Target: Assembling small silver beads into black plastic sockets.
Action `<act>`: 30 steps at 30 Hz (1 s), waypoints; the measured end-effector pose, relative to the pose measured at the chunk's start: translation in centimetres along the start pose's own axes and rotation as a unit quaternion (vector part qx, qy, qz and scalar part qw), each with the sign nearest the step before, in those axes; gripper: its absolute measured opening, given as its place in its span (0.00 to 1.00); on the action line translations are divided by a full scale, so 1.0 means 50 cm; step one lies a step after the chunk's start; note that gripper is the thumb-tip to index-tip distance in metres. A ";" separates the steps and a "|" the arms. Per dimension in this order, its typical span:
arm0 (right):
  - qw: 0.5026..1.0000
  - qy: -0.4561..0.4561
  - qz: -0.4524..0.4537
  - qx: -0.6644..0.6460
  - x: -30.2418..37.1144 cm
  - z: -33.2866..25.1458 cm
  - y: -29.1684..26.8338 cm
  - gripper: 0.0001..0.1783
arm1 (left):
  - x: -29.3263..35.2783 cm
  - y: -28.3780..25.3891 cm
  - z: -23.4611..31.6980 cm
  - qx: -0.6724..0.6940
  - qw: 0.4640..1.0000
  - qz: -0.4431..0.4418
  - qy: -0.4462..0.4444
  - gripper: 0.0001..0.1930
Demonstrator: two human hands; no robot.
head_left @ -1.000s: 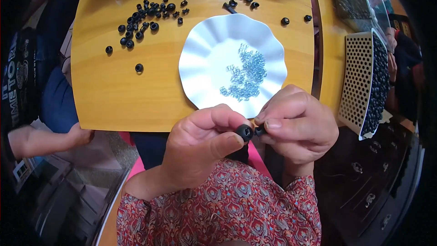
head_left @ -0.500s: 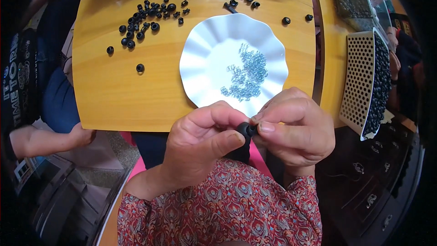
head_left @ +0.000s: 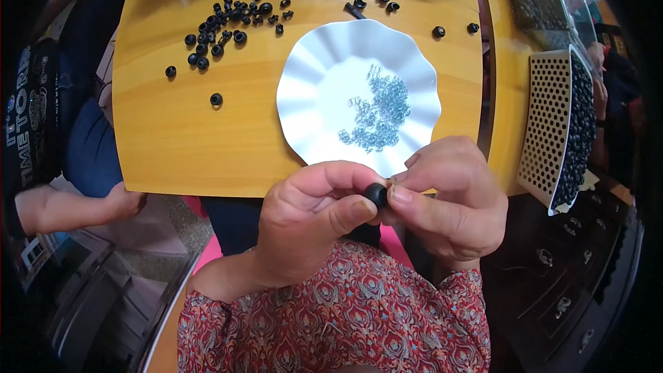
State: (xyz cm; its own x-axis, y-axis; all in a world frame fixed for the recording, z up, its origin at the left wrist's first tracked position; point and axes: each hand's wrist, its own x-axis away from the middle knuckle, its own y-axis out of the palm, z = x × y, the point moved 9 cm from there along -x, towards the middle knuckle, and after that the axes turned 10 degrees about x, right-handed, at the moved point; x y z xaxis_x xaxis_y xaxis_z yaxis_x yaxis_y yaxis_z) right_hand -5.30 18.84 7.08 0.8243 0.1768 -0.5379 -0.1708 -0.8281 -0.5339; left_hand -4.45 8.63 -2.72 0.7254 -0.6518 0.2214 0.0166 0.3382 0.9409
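Note:
Over my lap, just off the near edge of the table, my left hand [head_left: 304, 224] pinches a small round black part [head_left: 375, 195] between thumb and index finger. Thumb and fingers of my right hand [head_left: 452, 204] are closed together against its right side; anything between those fingertips is hidden. Beyond my hands lies a white wavy-edged plate [head_left: 300, 86], with a heap of small clear or silvery coil-like rings [head_left: 383, 114] on it.
Many loose black parts [head_left: 238, 14] lie scattered at the far left of the wooden table [head_left: 200, 145], and several more behind the plate. A perforated basket [head_left: 549, 124] of black pieces stands at right. At left, another person's hand [head_left: 124, 200] is near the table edge.
The narrow black piece seen between the fingers of my right hand is now hidden, and those fingers press closer to the round part. The view has shifted slightly.

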 end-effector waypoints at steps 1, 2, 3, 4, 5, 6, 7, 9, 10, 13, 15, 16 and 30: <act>1.000 0.000 0.000 -0.001 0.002 0.000 0.004 0.09 | 0.000 0.002 -0.004 0.016 1.000 -0.003 -0.002 0.10; 1.000 -0.002 0.017 -0.012 0.005 0.000 0.004 0.10 | 0.001 0.001 -0.006 0.015 1.000 -0.002 -0.001 0.10; 0.999 -0.003 0.035 -0.022 0.010 0.002 0.003 0.11 | 0.002 0.001 -0.007 0.024 1.000 -0.003 0.004 0.10; 0.999 -0.003 0.035 -0.019 0.016 0.003 0.002 0.11 | 0.000 0.006 -0.009 0.033 0.999 -0.009 0.006 0.10; 0.999 -0.017 0.041 -0.003 0.025 0.000 -0.001 0.12 | 0.000 0.010 -0.012 0.034 0.999 -0.011 0.005 0.10; 0.998 -0.032 0.047 0.013 0.030 -0.007 -0.005 0.13 | 0.001 0.013 -0.017 0.031 1.000 -0.006 -0.002 0.11; 0.998 -0.032 0.047 0.012 0.032 -0.012 -0.005 0.13 | 0.003 0.011 -0.022 0.026 1.000 0.001 -0.007 0.11; 0.999 0.023 0.034 0.022 0.036 -0.008 0.000 0.14 | 0.008 0.012 -0.025 0.012 1.000 0.005 0.000 0.11; 0.999 0.023 0.033 0.021 0.038 -0.010 0.004 0.14 | 0.011 0.011 -0.024 -0.002 1.000 0.009 0.008 0.11; 0.996 0.024 0.085 0.027 0.046 -0.018 -0.005 0.14 | 0.011 0.026 -0.018 -0.062 0.998 -0.022 0.004 0.11; 0.995 0.034 0.092 0.024 0.047 -0.020 -0.007 0.15 | 0.013 0.034 -0.013 -0.074 0.997 -0.032 0.021 0.11; 0.995 0.034 0.093 0.023 0.046 -0.019 -0.008 0.15 | 0.014 0.039 -0.008 -0.086 0.995 -0.041 0.039 0.11; 0.994 0.040 0.084 0.058 0.056 -0.018 0.006 0.14 | 0.030 0.023 0.008 -0.150 0.984 0.028 0.089 0.10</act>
State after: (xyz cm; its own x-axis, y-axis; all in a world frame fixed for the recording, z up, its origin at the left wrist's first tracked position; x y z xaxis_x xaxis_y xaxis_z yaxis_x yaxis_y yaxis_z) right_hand -2.58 18.61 6.00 0.8183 -0.0046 -0.5747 -0.3666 -0.7743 -0.5158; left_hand -3.62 7.78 -1.22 0.8391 -0.5071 0.1969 0.1571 0.5724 0.8048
